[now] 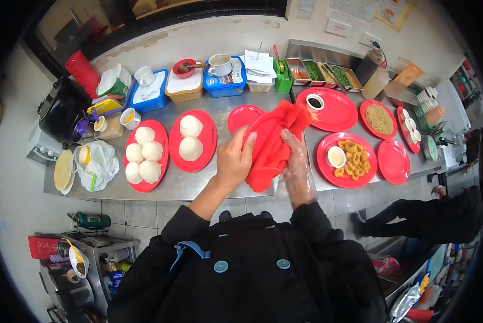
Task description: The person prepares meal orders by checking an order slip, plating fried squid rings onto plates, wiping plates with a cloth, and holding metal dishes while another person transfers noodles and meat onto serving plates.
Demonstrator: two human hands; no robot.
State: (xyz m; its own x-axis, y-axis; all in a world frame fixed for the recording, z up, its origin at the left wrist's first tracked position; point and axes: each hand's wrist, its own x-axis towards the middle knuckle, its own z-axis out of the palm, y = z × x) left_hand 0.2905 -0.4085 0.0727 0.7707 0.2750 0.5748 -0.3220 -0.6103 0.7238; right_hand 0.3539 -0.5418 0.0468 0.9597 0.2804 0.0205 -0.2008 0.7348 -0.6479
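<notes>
At the lower middle of the frame is a dark garment [249,285]. Just beyond it, the hands meet over the counter's near edge. The left hand [231,161] is bare, its thumb and fingers clamped on the left side of a red cloth [273,151] and what looks like a plate's rim, probably to steady both. The right hand [299,172], in a clear glove, presses the cloth's right side; its fingers are blurred, so whether they are together I cannot tell. The cloth hangs in folds at the centre of the frame, raised over the counter [230,180], which likely keeps it off the food.

Right of the cloth, a plate [327,175] carries fried rings [355,160] and a pale cup [336,157], perhaps paired as a dip. At left centre, rice mounds [191,149] sit apart on two long plates, presumably so each keeps its shape. Farther, toward the upper right, are noodles [379,119] on a plate and a dark sauce [314,101] in a cup, which would contain it.

Along the back, a mug [220,65] stands on a blue tub [225,86], perhaps to save room, and trays [315,72] line up by the wall, seemingly for easy reach.
</notes>
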